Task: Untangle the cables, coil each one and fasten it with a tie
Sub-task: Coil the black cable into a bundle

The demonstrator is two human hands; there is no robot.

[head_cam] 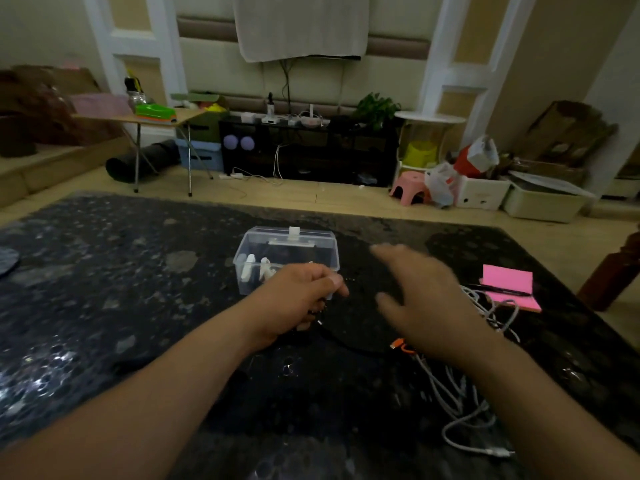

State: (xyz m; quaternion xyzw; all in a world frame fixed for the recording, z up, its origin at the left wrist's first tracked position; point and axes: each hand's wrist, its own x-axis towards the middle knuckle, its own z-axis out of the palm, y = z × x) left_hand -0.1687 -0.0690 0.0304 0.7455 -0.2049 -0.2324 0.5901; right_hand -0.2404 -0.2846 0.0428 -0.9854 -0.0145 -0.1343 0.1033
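Head view, clear box point(325, 252) holding white items point(250, 268)

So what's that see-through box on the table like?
The box is clear plastic, rectangular, with a white clip at its lid's far edge. A few small white pieces stand inside at its left end. It sits upright on the dark speckled table; the left hand hides its near right corner.

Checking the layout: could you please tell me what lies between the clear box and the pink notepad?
The head view shows the right hand, blurred and open, above the dark table.
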